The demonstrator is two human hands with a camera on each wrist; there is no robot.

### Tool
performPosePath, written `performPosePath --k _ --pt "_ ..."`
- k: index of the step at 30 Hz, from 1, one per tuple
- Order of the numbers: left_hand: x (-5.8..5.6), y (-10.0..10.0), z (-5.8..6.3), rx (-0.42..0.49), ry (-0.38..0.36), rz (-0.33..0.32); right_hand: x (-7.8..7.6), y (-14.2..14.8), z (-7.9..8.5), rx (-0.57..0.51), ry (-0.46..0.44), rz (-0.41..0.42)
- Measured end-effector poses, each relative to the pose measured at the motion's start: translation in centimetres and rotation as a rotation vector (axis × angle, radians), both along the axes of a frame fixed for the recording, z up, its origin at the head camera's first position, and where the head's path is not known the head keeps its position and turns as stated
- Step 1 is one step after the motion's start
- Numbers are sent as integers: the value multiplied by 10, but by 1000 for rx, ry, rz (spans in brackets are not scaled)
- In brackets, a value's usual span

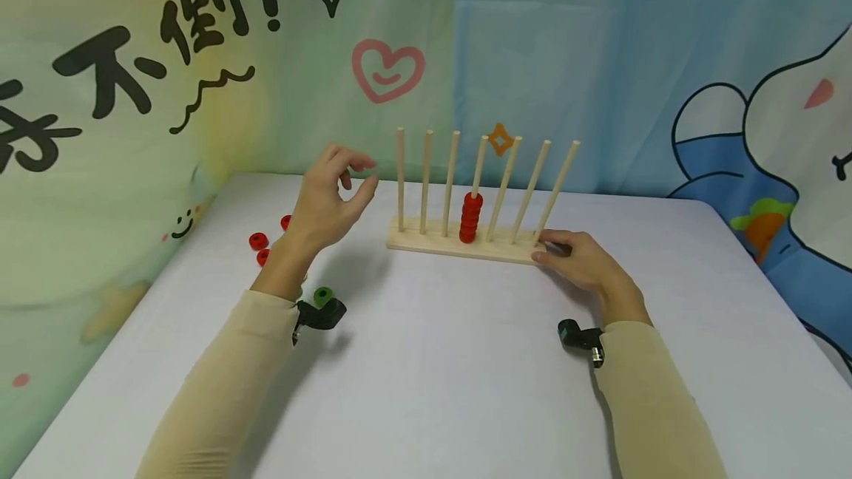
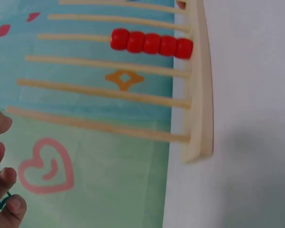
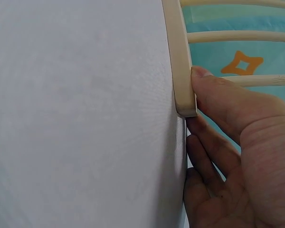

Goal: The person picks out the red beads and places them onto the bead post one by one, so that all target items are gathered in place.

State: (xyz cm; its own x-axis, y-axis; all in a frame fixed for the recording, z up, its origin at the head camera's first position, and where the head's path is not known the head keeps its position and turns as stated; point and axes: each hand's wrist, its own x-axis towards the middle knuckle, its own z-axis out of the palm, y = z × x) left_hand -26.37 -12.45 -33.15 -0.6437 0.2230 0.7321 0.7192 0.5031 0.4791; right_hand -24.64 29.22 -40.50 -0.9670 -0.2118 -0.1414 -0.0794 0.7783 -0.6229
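A wooden peg stand with several upright rods rests on the white table. Several red beads are stacked on its middle rod; the left wrist view also shows these red beads up against the base. My right hand pinches the right end of the base, its thumb on the rod side and the index finger at the end edge. Left of the stand, my left hand is raised with loosely bent fingers, apart from the rods and holding nothing.
Loose red beads lie on the table left of my left forearm, which partly hides them. A green bead sits beside the left wrist camera. Behind the table hangs a printed cloth.
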Motion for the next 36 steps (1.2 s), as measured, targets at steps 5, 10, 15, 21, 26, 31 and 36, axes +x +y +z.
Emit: performPosePath --k 5,10,15,21,26,31,36 --pt "3 -19 -4 -34 -38 3 -1 0 -1 7 14 9" --pt "5 -41 -6 -51 -64 19 -1 -2 0 13 -11 -10" --pt "6 -58 -11 -75 -89 20 -1 0 1 23 -35 -27" --pt "8 -70 -19 -93 -102 32 -3 2 -2 1 -3 8" --pt "10 -81 -23 -133 -137 47 -2 0 -3 -1 8 12" --pt "13 -94 -24 -180 -209 77 -2 -1 -3 -1 15 17" --pt "14 -104 -28 -206 -265 96 -2 1 -3 5 -11 -8"
